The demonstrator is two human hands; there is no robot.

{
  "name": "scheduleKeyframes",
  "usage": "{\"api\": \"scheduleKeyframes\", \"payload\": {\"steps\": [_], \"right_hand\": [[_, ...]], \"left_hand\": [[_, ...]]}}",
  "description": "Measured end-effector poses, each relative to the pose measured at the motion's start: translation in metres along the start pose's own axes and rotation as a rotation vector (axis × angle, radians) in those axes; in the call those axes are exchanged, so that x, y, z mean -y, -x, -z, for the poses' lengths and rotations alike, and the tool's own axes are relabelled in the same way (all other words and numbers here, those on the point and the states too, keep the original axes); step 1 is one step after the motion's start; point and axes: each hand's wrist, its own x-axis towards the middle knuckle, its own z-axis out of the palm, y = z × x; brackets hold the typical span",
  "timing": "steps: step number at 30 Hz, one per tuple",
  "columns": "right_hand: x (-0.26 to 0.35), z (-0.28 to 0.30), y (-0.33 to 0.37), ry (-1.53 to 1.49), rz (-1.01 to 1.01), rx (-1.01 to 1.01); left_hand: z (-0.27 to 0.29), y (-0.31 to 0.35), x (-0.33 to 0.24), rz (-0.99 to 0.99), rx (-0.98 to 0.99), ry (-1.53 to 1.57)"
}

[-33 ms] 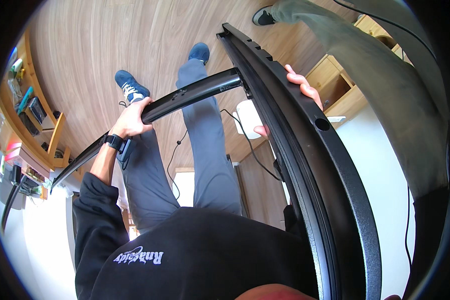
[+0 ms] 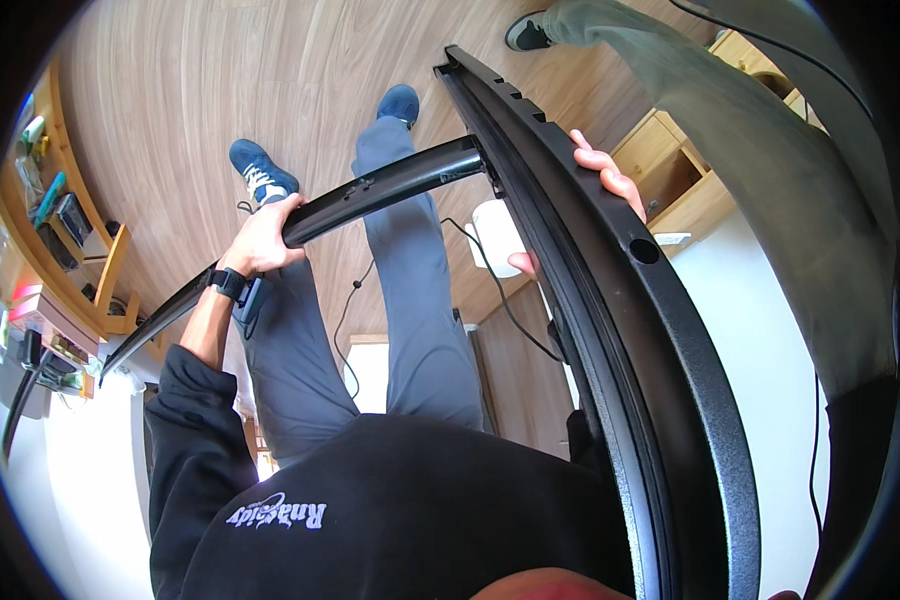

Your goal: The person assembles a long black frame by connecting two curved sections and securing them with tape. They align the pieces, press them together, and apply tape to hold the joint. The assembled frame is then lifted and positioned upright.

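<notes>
Looking down from the head camera, the left hand (image 2: 260, 238) has its grip wrapped around a black rail (image 2: 370, 195), a long slim bar that runs from the lower left, near the wooden shelf (image 2: 90, 290), up and rightward to butt against a wider black frame beam (image 2: 610, 330). That beam's long axis sweeps from the upper middle down to the lower right edge, and it has a round hole in its face. The right hand (image 2: 595, 185) clasps it, fingers over the far edge and thumb beneath. Small colourful boxes sit on the shelf at far left. Blue shoes (image 2: 260, 168) stand on the wooden floor (image 2: 220, 80).
</notes>
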Motion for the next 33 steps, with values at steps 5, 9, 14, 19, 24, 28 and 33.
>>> {"api": "scheduleKeyframes", "payload": {"steps": [5, 9, 14, 19, 24, 28, 33], "right_hand": [[0.013, -0.008, -0.007, -0.036, -0.017, -0.018], [0.008, -0.013, -0.010, -0.059, 0.085, -0.050], [-0.009, -0.016, -0.004, -0.014, 0.249, -0.022], [-0.016, -0.010, -0.002, -0.004, 0.268, -0.030], [-0.013, -0.002, -0.005, 0.000, 0.268, -0.005], [-0.011, 0.001, -0.005, 0.018, 0.254, -0.002], [-0.015, -0.001, -0.004, 0.006, 0.249, -0.015]], "left_hand": [[0.001, 0.002, -0.006, 0.027, -0.009, -0.038], [0.002, 0.006, -0.004, 0.045, -0.098, -0.011], [0.000, 0.006, 0.007, 0.002, -0.180, -0.115], [-0.003, 0.005, 0.013, -0.018, -0.190, -0.143], [-0.002, 0.003, 0.008, 0.001, -0.169, -0.165], [-0.001, 0.002, 0.005, -0.011, -0.157, -0.168], [0.000, 0.003, 0.003, -0.015, -0.169, -0.172]]}}
